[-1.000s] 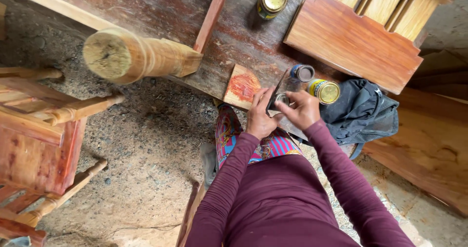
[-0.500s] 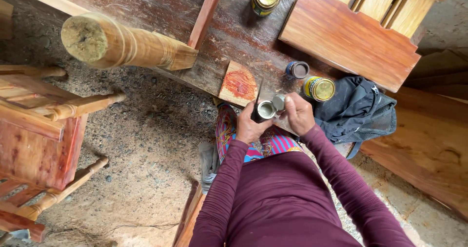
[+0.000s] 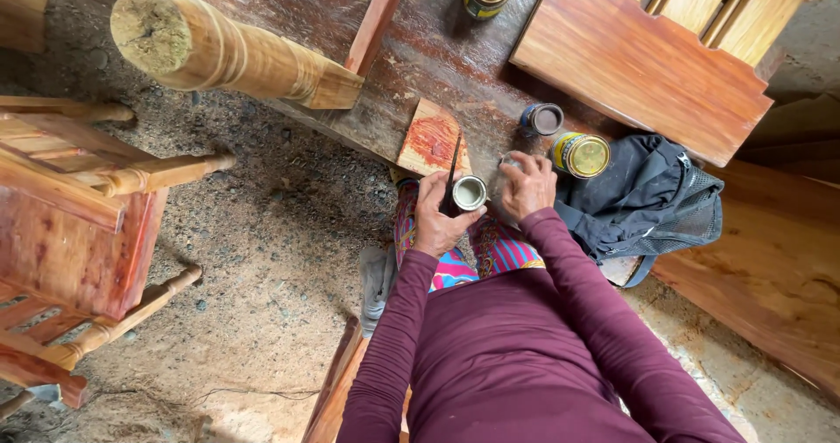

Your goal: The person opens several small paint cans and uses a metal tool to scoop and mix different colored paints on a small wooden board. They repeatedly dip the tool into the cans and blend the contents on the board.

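Small open tin (image 3: 469, 193), pale inside

A turned post (image 3: 236, 54) juts off the counter (image 3: 437, 49). A black bag (image 3: 647, 198) lies beside a yellow tin (image 3: 579, 154). A red chair (image 3: 70, 233) stands on the floor

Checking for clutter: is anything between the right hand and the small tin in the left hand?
Nothing visible: the right hand rests on the bench just right of the small tin gripped by the left hand.
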